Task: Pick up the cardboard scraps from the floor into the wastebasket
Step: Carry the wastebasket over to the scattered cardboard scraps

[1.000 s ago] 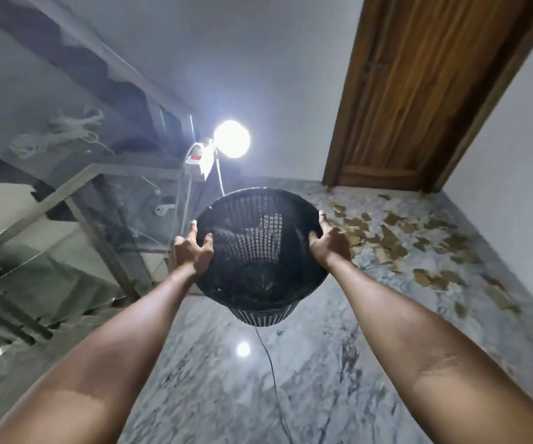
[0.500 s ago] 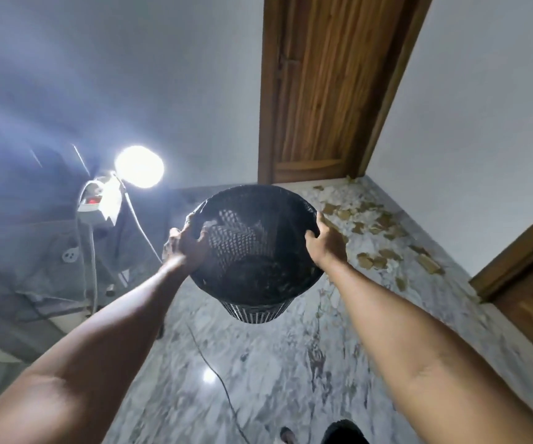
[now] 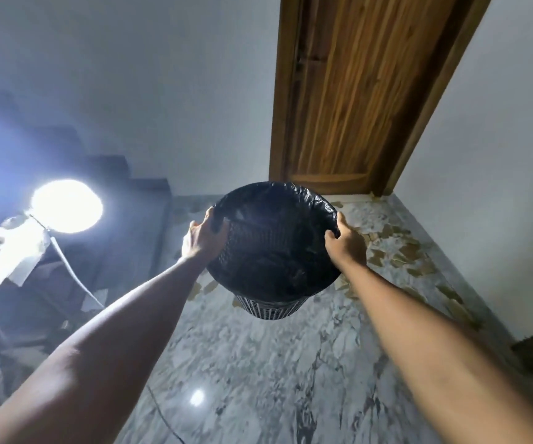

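Your left hand [image 3: 201, 237] and right hand [image 3: 345, 241] grip the black-lined wastebasket [image 3: 274, 248] rim at nine and three o'clock. Cardboard scraps [image 3: 409, 251] litter the marble floor [image 3: 258, 363] toward two o'clock

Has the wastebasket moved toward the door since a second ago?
Yes. The wastebasket, held by both hands, now sits just below the wooden door, nearer the scraps.

The round mesh wastebasket [image 3: 271, 307] between my hands is black with pale slits near its base, lined with a glossy black plastic bag [image 3: 274, 219]. At two o'clock from it, tan-brown torn cardboard scraps [image 3: 396, 251] speckle the polished marble floor [image 3: 258, 363], which is white veined with grey. At twelve o'clock stands a streaky honey-brown wooden door [image 3: 348, 91], flanked by pale grey-white walls [image 3: 162, 91].
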